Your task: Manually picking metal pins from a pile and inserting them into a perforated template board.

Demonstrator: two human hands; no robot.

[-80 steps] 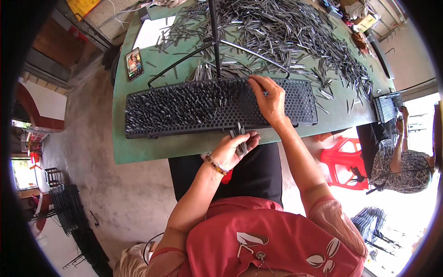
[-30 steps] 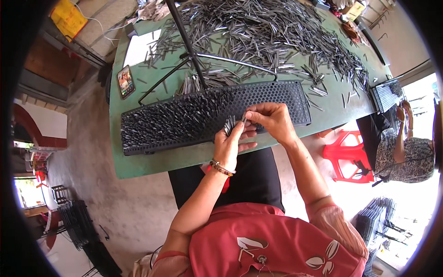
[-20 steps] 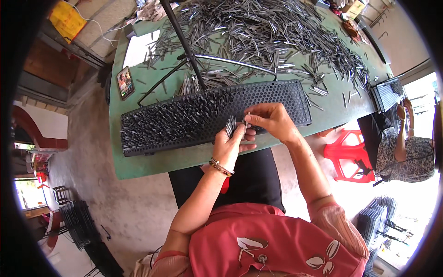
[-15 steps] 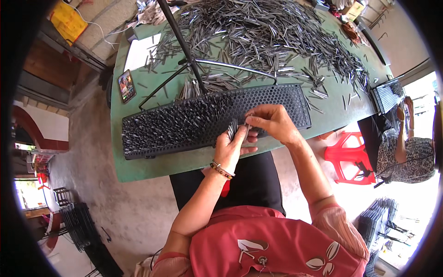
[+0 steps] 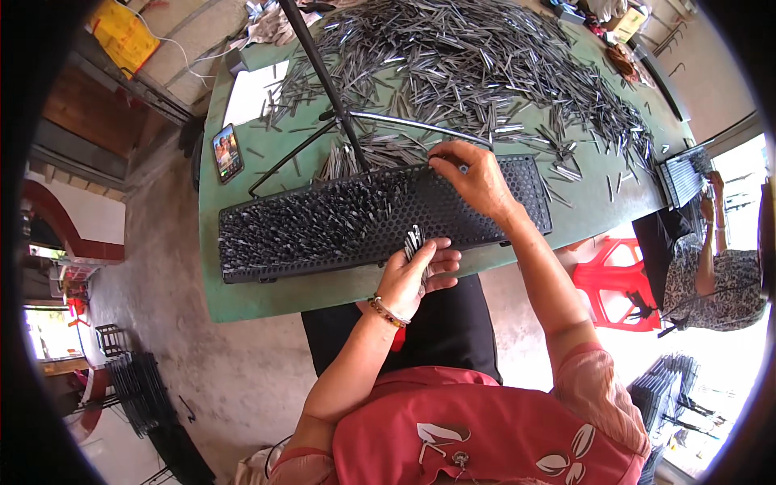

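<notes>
In front of me lies a long black perforated panel (image 5: 529, 194). Thin dark strips (image 5: 299, 226) stand upright, densely packed, in the holes of its left half, while the right part shows bare holes. My left hand (image 5: 404, 279), with bracelets at the wrist, is closed around a small bundle of strips (image 5: 415, 239) just off the panel's near edge. Over the panel's far edge, right of the standing strips, is my right hand (image 5: 478, 178). Its thumb and forefinger are pinched together at the holes; whatever sits between the fingertips is too small to make out.
A large heap of loose strips (image 5: 461, 65) covers the far side of the green table (image 5: 267, 303). Black rods (image 5: 323, 81) rise behind the panel. A phone (image 5: 227, 153) and white paper (image 5: 252, 93) lie left. Another person (image 5: 711, 275) works at right beside a red stool (image 5: 614, 279).
My right hand has left the bundle and moved up to the panel's far edge. The left hand has lowered slightly with its strips.
</notes>
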